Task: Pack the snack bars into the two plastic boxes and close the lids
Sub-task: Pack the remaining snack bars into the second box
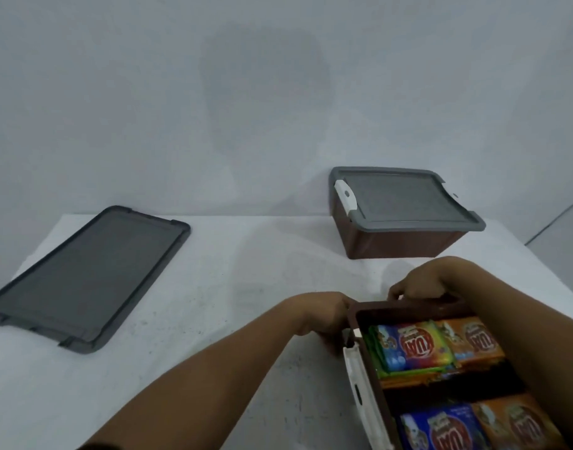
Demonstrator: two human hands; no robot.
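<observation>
Judging by the full open box (418,306) of snack bars (418,349) at the near right of the bench (213,319), closing this second box is taken to be the step in hand. Its far left corner is gripped by the left hand (324,319), and the right hand (418,284) is curled over its far rim. The loose lid (84,277) lies well apart at the left, its long axis slanting from near left to far right, while the box's latch (363,401) faces left, so fetching and turning are judged necessary.
</observation>
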